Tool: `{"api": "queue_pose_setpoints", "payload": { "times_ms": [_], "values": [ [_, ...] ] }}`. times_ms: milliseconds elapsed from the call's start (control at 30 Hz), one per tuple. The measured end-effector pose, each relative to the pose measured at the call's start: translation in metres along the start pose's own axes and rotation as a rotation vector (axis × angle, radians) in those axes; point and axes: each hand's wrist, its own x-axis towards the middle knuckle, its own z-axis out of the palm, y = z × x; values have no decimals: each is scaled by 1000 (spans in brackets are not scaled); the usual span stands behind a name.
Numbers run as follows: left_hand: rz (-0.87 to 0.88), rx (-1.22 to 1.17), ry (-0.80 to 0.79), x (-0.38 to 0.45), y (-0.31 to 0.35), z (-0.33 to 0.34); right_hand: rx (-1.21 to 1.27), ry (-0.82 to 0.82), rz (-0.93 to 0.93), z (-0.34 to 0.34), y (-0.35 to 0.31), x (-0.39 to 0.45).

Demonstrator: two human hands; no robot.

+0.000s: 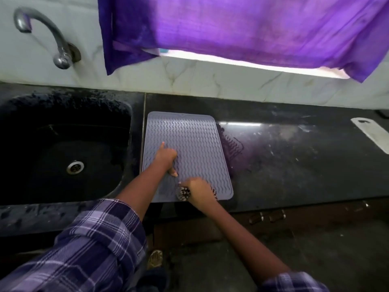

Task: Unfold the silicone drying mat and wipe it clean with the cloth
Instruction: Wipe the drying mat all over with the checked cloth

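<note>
Mat on counter, right of sink

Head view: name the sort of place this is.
Most likely a home kitchen counter: a dark sink with a tap above it, a black stone countertop, and a ridged silicone drying mat lying flat beside the sink.

The worktop is dark polished stone, smeared and glossy. A grey silicone drying mat with wavy ridges lies flat and unfolded on it. Just left of the mat a black sink is sunk into the stone. Well to the right of the mat, near the frame's edge, lies a flat white board.
</note>
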Motion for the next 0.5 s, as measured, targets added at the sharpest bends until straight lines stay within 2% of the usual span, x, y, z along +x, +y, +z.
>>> {"api": "queue_pose_setpoints", "payload": {
  "times_ms": [67,133,233,333,500],
  "values": [
    [2,31,-12,3,1,0,-82,-15,-66,8,-5,-5],
    [8,40,-21,5,1,-2,-104,-111,-73,5,-1,-7],
    [38,64,-25,9,0,-10,-1,-218,-8,-23,21,7],
    [66,21,29,23,-10,-22,207,-69,64,-62,49,34],
    [25,-117,175,59,-28,-36,361,148,168,-110,83,97]
  ]
}}
